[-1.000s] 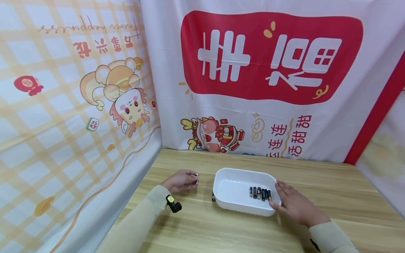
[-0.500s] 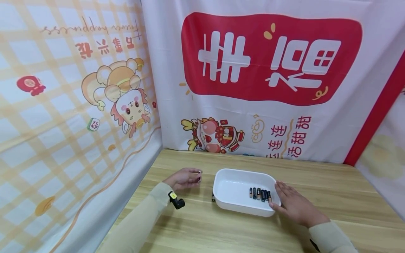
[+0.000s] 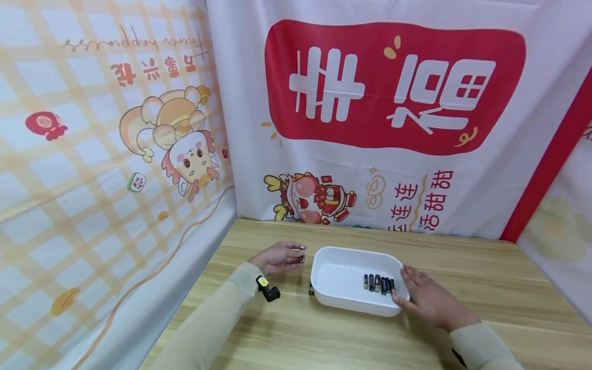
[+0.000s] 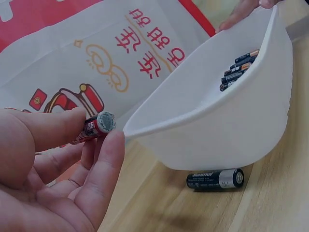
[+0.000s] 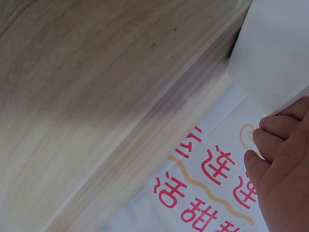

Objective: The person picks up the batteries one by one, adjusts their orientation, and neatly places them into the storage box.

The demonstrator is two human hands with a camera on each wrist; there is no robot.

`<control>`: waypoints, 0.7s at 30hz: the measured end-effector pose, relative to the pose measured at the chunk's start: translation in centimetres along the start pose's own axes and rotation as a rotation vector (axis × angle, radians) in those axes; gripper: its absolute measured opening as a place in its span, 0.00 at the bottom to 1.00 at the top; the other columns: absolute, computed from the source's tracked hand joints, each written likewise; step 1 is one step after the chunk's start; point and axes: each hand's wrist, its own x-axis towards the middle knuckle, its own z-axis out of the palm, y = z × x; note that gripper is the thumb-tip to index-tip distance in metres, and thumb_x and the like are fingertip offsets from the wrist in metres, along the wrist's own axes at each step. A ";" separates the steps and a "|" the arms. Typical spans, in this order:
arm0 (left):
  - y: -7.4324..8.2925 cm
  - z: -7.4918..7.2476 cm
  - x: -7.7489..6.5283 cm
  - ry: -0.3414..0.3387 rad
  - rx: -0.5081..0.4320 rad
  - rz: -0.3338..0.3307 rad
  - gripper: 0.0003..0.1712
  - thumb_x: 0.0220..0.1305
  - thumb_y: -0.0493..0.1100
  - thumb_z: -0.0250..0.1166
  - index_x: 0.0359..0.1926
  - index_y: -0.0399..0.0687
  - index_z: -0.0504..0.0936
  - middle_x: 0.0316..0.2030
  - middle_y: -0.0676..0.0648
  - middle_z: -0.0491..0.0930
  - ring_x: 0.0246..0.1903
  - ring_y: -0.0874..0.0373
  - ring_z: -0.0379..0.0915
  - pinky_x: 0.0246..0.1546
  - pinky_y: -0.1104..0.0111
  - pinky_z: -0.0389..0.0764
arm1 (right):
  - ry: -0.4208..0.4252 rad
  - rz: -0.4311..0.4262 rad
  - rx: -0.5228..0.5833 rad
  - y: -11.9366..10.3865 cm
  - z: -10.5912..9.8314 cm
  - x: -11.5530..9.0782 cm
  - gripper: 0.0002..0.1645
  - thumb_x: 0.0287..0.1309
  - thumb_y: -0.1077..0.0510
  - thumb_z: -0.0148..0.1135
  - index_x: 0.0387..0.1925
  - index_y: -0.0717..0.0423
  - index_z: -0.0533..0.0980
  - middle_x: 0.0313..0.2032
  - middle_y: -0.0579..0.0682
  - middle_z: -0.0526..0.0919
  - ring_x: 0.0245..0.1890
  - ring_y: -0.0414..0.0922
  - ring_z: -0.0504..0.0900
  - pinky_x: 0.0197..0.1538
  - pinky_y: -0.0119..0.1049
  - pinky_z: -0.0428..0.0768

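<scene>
My left hand (image 3: 280, 258) pinches a battery (image 4: 98, 124) between thumb and fingers, just left of a white plastic tub (image 3: 353, 303). It has a red and black wrapper, and one end faces the left wrist camera. A black and silver battery (image 4: 215, 179) lies on the table against the tub's left side; in the head view it is mostly hidden. Inside the tub, several batteries (image 3: 378, 283) lie side by side near the right end. My right hand (image 3: 430, 298) rests on the tub's right rim, fingers fairly straight, thumb at the near corner.
The tub stands on a wood-grain table (image 3: 277, 334). A printed white cloth (image 3: 416, 128) hangs behind the table, and a checked cloth (image 3: 92, 205) hangs along the left side.
My left hand has moved right, towards the tub, with the battery held in its fingers. My right hand and the tub have stayed nearly in place.
</scene>
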 end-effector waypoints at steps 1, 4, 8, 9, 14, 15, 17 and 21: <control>0.0 0.2 0.1 0.000 0.001 0.000 0.19 0.67 0.35 0.61 0.57 0.35 0.74 0.55 0.32 0.73 0.54 0.43 0.73 0.61 0.52 0.71 | -0.001 0.000 -0.001 0.0 0.0 0.0 0.52 0.66 0.30 0.45 0.69 0.71 0.58 0.70 0.66 0.56 0.70 0.63 0.54 0.70 0.57 0.55; 0.1 0.5 0.4 0.004 0.006 -0.003 0.19 0.67 0.36 0.62 0.57 0.34 0.74 0.50 0.35 0.77 0.54 0.43 0.73 0.61 0.53 0.72 | -0.003 0.003 0.000 0.0 0.1 0.0 0.51 0.66 0.30 0.45 0.69 0.71 0.58 0.70 0.66 0.57 0.70 0.63 0.54 0.70 0.57 0.55; 0.4 1.0 0.8 0.002 0.032 0.002 0.17 0.67 0.36 0.62 0.55 0.35 0.75 0.47 0.38 0.79 0.49 0.47 0.77 0.57 0.57 0.77 | -0.002 0.002 -0.002 0.0 0.2 0.0 0.51 0.67 0.30 0.45 0.69 0.70 0.58 0.70 0.66 0.57 0.70 0.63 0.54 0.70 0.57 0.55; 0.5 1.1 0.9 0.001 0.036 0.002 0.17 0.67 0.36 0.62 0.55 0.35 0.75 0.48 0.37 0.78 0.47 0.49 0.78 0.55 0.58 0.78 | 0.000 0.001 -0.003 0.0 0.2 0.0 0.51 0.67 0.30 0.45 0.69 0.70 0.58 0.70 0.65 0.57 0.70 0.63 0.54 0.70 0.57 0.55; 0.8 1.8 1.5 -0.021 0.048 0.002 0.17 0.67 0.35 0.62 0.55 0.33 0.75 0.57 0.30 0.72 0.43 0.52 0.79 0.52 0.60 0.80 | 0.005 -0.002 0.007 0.1 0.2 0.0 0.51 0.67 0.31 0.46 0.69 0.71 0.57 0.70 0.66 0.56 0.70 0.63 0.54 0.70 0.57 0.55; 0.8 2.0 1.5 -0.029 0.052 0.000 0.18 0.67 0.35 0.61 0.56 0.32 0.73 0.58 0.29 0.71 0.43 0.53 0.79 0.52 0.60 0.80 | 0.006 0.000 0.009 0.1 0.2 0.0 0.51 0.67 0.31 0.46 0.69 0.71 0.57 0.70 0.66 0.56 0.70 0.62 0.54 0.70 0.57 0.55; 0.8 2.4 1.7 -0.040 0.072 0.004 0.21 0.67 0.34 0.61 0.58 0.30 0.71 0.59 0.28 0.69 0.42 0.53 0.79 0.51 0.60 0.81 | 0.007 0.002 0.012 0.1 0.3 0.0 0.51 0.67 0.31 0.46 0.69 0.71 0.57 0.70 0.66 0.56 0.70 0.62 0.54 0.71 0.56 0.55; 0.8 3.1 1.9 -0.053 0.114 0.002 0.24 0.68 0.35 0.60 0.61 0.26 0.68 0.59 0.26 0.69 0.39 0.54 0.79 0.48 0.62 0.82 | 0.012 0.004 0.014 0.2 0.3 -0.1 0.51 0.67 0.31 0.47 0.69 0.71 0.58 0.70 0.65 0.57 0.70 0.62 0.55 0.70 0.56 0.55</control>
